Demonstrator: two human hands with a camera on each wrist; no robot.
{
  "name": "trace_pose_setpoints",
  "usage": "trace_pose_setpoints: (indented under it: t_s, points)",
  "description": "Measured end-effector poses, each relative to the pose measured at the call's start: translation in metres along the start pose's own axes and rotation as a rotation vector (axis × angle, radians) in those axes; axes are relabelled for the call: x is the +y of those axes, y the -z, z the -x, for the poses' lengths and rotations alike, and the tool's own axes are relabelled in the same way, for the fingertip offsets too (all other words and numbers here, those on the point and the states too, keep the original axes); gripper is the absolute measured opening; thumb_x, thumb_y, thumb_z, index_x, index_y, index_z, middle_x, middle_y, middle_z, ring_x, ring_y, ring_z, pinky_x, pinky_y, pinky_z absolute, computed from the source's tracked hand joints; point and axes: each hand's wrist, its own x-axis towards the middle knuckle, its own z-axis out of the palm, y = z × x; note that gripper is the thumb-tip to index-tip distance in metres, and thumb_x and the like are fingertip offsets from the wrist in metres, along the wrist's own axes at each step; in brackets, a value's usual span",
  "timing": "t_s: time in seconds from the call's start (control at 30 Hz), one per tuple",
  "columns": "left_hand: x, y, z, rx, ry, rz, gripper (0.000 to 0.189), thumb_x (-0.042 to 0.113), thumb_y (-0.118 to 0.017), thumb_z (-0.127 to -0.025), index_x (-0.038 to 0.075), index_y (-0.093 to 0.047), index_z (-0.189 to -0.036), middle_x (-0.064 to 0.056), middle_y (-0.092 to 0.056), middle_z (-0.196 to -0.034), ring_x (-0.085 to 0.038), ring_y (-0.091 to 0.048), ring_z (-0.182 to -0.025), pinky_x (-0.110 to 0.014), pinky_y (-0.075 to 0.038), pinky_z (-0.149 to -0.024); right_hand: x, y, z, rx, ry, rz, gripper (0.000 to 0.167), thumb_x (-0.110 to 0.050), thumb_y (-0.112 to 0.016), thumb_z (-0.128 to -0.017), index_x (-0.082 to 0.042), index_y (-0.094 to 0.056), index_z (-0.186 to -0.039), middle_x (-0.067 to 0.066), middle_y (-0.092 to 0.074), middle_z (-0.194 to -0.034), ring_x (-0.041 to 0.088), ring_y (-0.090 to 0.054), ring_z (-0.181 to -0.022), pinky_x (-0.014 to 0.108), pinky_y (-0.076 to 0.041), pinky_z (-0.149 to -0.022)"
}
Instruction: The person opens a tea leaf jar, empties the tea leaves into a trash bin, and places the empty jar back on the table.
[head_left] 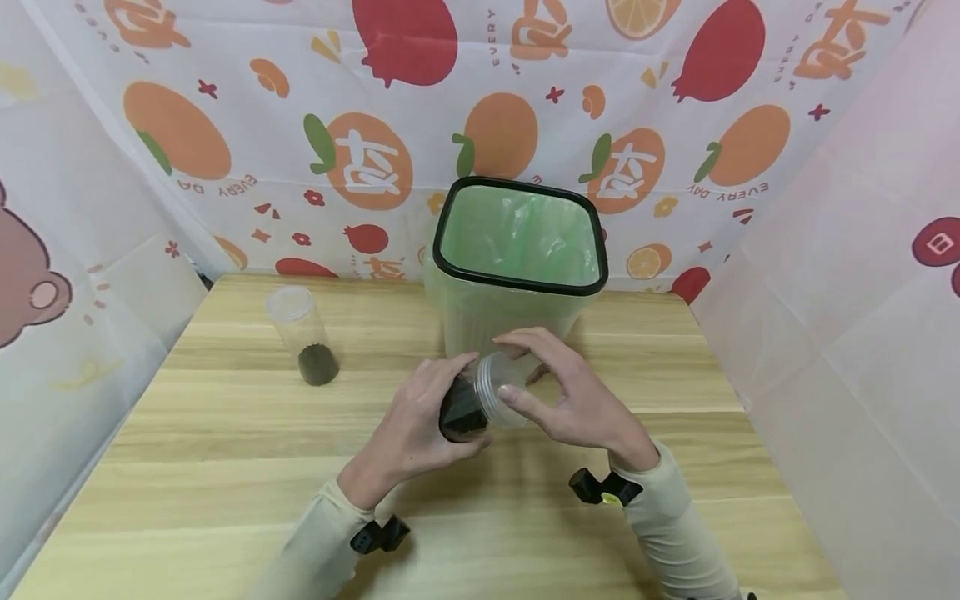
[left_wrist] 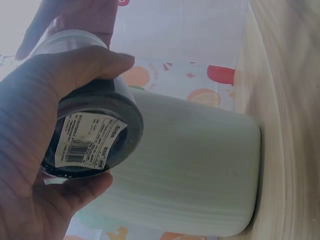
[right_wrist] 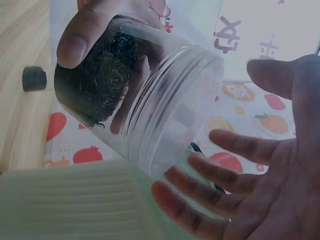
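Observation:
My left hand (head_left: 420,417) grips a clear plastic jar (head_left: 463,408) around its lower part, thumb and fingers curled on its sides. The jar is tilted, its wide ridged end (right_wrist: 172,110) toward my right hand; dark, dry, leaf-like shreds (right_wrist: 107,75) lie inside. A printed barcode label (left_wrist: 90,140) shows on the base in the left wrist view. My right hand (head_left: 573,396) is spread around the ridged end, fingers and thumb extended and not closed on it. Whether a fingertip touches the rim, I cannot tell.
Just beyond my hands stands a pale green bin (head_left: 480,321) with a black rim (head_left: 517,285). A second clear jar (head_left: 292,321), with dark contents at its bottom, stands on the wooden table (head_left: 225,467) at the left. Fruit-printed cloth (head_left: 285,167) hangs behind.

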Motion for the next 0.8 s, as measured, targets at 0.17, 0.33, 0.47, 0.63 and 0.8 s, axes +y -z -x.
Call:
trace_pose_setpoints:
  t_s: [0.17, 0.33, 0.47, 0.63, 0.8]
  points:
    - [0.000, -0.003, 0.000, 0.025, -0.003, -0.023, 0.096, 0.033, -0.095, -0.062, 0.006, -0.051, -0.143, -0.007, -0.067, -0.124, -0.021, -0.060, -0.105, -0.041, -0.053, -0.089, 0.000, -0.004, -0.001, -0.008, -0.103, 0.058, 0.043, -0.033, -0.062, -0.101, -0.022, -0.054, -0.141, -0.001, -0.058, -0.135, 0.013, -0.062, -0.107, 0.026, -0.059, -0.074]
    - [0.001, -0.006, 0.000, 0.042, -0.005, -0.079, 0.099, 0.030, -0.096, -0.059, 0.004, -0.051, -0.143, -0.011, -0.066, -0.124, -0.026, -0.062, -0.107, -0.043, -0.055, -0.091, 0.001, -0.009, -0.004, -0.011, -0.173, 0.139, 0.046, -0.043, -0.062, -0.099, -0.020, -0.057, -0.138, -0.005, -0.060, -0.130, 0.011, -0.063, -0.096, 0.026, -0.057, -0.070]
    - [0.001, -0.007, 0.001, 0.054, 0.003, -0.111, 0.100, 0.029, -0.097, -0.059, 0.005, -0.050, -0.143, -0.014, -0.065, -0.126, -0.028, -0.063, -0.110, -0.044, -0.057, -0.091, 0.000, -0.014, -0.007, 0.000, -0.218, 0.209, 0.051, -0.054, -0.064, -0.095, -0.021, -0.060, -0.134, -0.006, -0.063, -0.126, 0.012, -0.064, -0.095, 0.032, -0.056, -0.078]
    - [0.002, -0.007, 0.000, 0.032, 0.026, -0.125, 0.099, 0.029, -0.096, -0.061, 0.007, -0.048, -0.145, -0.014, -0.063, -0.126, -0.028, -0.064, -0.112, -0.045, -0.058, -0.092, -0.002, -0.016, -0.009, -0.010, -0.228, 0.223, 0.052, -0.055, -0.068, -0.091, -0.024, -0.060, -0.132, -0.003, -0.064, -0.122, 0.014, -0.063, -0.093, 0.030, -0.055, -0.075]
    - [0.001, -0.009, -0.001, 0.002, 0.048, -0.115, 0.096, 0.027, -0.094, -0.063, 0.008, -0.046, -0.144, -0.013, -0.062, -0.128, -0.028, -0.063, -0.115, -0.045, -0.057, -0.094, 0.000, -0.015, -0.010, -0.022, -0.176, 0.168, 0.051, -0.044, -0.074, -0.090, -0.024, -0.059, -0.134, -0.002, -0.062, -0.123, 0.015, -0.064, -0.098, 0.027, -0.057, -0.076]
